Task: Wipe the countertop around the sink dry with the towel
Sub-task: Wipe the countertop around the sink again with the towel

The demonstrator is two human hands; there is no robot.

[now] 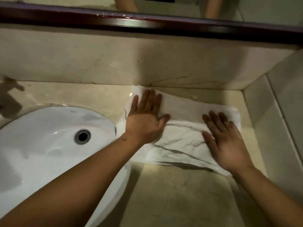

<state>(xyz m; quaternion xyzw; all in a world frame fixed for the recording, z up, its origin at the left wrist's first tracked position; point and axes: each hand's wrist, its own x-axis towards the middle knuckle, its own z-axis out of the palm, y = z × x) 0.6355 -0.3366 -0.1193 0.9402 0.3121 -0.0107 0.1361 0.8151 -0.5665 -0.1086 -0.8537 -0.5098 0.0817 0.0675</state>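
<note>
A person presses a white towel (pixel 182 133) flat against a beige stone countertop (pixel 178 194) to the right of a white oval sink (pixel 41 145), both palms down on the cloth. The left hand (pixel 146 118) lies at the towel's far left corner, close to the backsplash (pixel 114 63), with fingers straight and spread and the thumb angled out to the right. The right hand (pixel 227 143) rests on the towel's right side, near the side wall (pixel 262 112), fingers likewise extended and flat; neither hand grasps the fabric. The towel is spread wide and creased, its left edge just beside the sink rim and its near edge rumpled. A metal drain (pixel 82 136) sits in the basin. At far left, a blurred faucet (pixel 9 97) stands behind the sink. A dark-framed mirror (pixel 147 23) runs above the backsplash.
</note>
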